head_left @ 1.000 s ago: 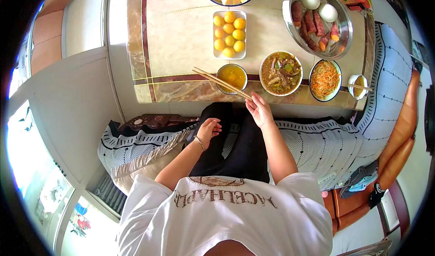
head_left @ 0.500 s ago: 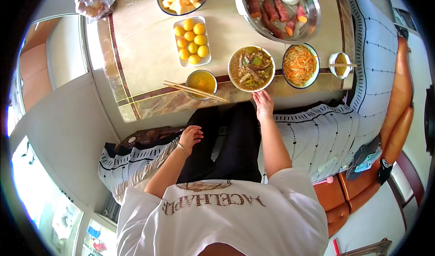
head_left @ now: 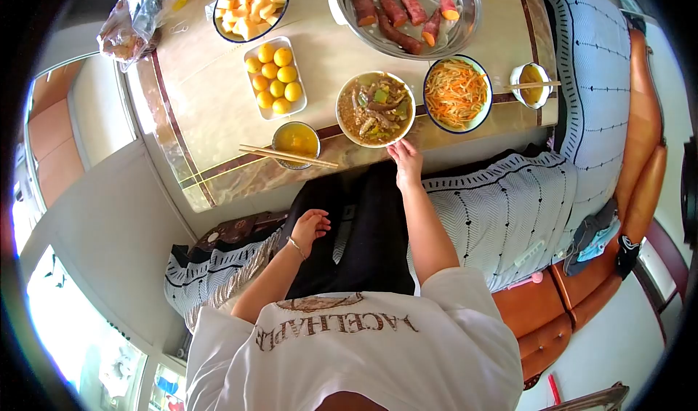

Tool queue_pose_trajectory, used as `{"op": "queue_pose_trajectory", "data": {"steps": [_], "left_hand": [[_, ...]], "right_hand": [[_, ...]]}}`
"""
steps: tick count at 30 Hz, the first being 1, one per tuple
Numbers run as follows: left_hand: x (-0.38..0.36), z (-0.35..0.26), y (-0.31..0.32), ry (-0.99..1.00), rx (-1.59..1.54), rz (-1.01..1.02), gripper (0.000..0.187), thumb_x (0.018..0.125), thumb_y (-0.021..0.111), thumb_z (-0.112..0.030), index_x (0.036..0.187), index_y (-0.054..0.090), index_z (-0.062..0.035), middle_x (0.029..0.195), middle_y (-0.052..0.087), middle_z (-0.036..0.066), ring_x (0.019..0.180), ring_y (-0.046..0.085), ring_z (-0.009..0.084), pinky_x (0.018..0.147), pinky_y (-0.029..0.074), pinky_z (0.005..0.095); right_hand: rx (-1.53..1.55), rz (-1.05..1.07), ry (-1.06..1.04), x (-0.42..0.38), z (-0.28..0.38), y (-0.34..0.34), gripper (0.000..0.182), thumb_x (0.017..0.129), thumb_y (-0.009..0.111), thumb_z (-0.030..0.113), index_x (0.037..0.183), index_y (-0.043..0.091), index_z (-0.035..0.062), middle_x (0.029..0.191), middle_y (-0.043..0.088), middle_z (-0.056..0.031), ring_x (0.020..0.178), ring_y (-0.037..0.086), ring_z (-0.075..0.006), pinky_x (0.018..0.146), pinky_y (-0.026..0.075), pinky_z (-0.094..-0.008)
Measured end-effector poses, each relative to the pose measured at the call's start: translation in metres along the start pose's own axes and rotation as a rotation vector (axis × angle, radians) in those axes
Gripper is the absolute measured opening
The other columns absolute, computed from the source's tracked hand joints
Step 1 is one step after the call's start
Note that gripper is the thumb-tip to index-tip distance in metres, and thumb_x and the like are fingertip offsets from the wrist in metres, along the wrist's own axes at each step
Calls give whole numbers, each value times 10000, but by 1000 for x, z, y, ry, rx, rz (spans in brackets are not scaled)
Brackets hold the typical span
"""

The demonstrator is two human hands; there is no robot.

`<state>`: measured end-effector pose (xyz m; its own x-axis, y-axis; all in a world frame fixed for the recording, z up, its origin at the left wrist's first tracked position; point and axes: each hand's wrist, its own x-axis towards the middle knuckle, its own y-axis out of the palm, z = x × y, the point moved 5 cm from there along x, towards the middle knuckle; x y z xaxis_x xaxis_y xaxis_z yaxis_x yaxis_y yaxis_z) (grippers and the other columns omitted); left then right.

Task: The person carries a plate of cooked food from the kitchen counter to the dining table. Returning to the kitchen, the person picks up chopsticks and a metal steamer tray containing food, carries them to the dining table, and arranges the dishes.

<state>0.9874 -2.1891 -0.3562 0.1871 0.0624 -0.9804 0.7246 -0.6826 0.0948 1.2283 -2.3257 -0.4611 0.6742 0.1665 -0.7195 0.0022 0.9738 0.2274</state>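
My right hand (head_left: 407,165) is at the table's front edge, fingers stretched out, their tips right at the near rim of a bowl of stewed vegetables and meat (head_left: 375,110). My left hand (head_left: 311,229) rests over my lap with loosely curled, parted fingers and nothing in it; a bracelet circles the wrist. To the left of the stew stands a small bowl of yellow soup (head_left: 297,140), a pair of chopsticks (head_left: 287,156) lying across its near rim. On its right is a blue-rimmed bowl of shredded vegetables (head_left: 456,95).
Farther back are a white tray of round yellow fruit (head_left: 297,108), a bowl of cut orange fruit (head_left: 251,7), and a steel pan (head_left: 465,18) with sweet potatoes and white buns. At right, chopsticks lie over a small cup (head_left: 529,94). A plastic bag (head_left: 134,25) sits at the left corner.
The view has turned slightly, so the table and dishes appear farther left. My right hand stays by the stew bowl's rim, and my left hand remains over my lap.
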Motion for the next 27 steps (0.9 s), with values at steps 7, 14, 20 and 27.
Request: {"op": "queue_pose_trajectory", "data": {"steps": [7, 14, 20, 27], "left_hand": [[3, 9, 2, -17, 3, -14, 152, 829, 408, -118, 918, 527, -85, 748, 556, 18, 677, 546, 118, 594, 429, 229], [6, 4, 4, -19, 24, 8, 159, 830, 418, -136, 938, 523, -84, 771, 552, 27, 712, 541, 145, 638, 427, 269], [-1, -4, 7, -35, 80, -18, 172, 844, 405, -148, 948, 518, -70, 773, 546, 35, 703, 535, 152, 629, 435, 273], [7, -2, 1, -42, 115, -42, 166, 836, 410, -135, 943, 516, -66, 758, 545, 31, 690, 538, 147, 617, 438, 262]], "right_hand": [[-109, 48, 23, 10, 7, -5, 248, 862, 476, 143, 1012, 528, -47, 857, 578, -88, 764, 562, -144, 717, 468, -259], [-160, 69, 27, 15, 23, -4, 249, 868, 457, 135, 1018, 517, -54, 879, 579, -110, 784, 568, -157, 736, 470, -267], [143, -116, -51, 17, 70, -58, 361, 868, 411, 167, 1173, 391, -25, 1031, 529, -148, 912, 536, -213, 841, 423, -309], [209, 10, -11, 31, 100, -52, 372, 799, 506, 98, 1152, 390, 75, 1048, 500, -87, 944, 510, -220, 812, 426, -328]]}}
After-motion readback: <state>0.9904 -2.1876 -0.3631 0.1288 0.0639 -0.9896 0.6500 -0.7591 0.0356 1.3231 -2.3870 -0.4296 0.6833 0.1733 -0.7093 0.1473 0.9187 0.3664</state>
